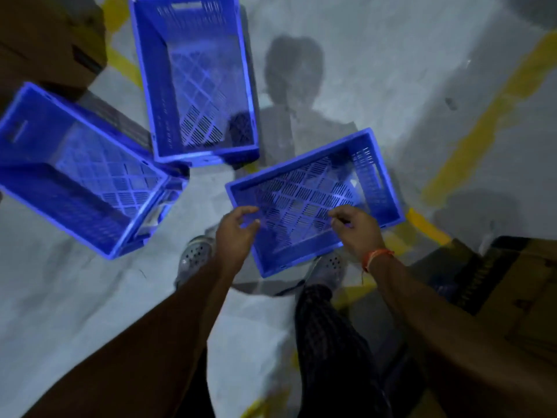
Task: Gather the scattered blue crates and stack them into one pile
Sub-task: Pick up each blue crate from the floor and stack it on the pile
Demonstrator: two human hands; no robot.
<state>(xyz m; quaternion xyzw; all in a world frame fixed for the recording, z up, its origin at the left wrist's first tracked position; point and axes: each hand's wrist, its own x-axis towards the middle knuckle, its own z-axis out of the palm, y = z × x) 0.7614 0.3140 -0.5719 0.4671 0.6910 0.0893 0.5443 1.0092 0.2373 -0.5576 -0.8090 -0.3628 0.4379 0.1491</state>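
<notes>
Grey concrete floor (391,70) was marked with yellow lines; three blue crates lay apart; nearest crate (313,200) sat at the feet; left hand (238,233) and right hand (355,230) hovered half-open, nothing gripped, likely positioned for lifting.

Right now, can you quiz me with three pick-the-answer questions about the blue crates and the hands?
1. Where is the nearest crate?
A. by the feet
B. on a shelf
C. on a box

2. How many crates show?
A. one
B. three
C. five

3. What are the hands doing?
A. lifting a crate high
B. reaching open over a crate
C. resting in pockets

Answers: 1 A, it lies on the floor before the shoes. 2 B, near, left crate and far crate. 3 B, left hand and right hand hover with fingers spread.
</notes>
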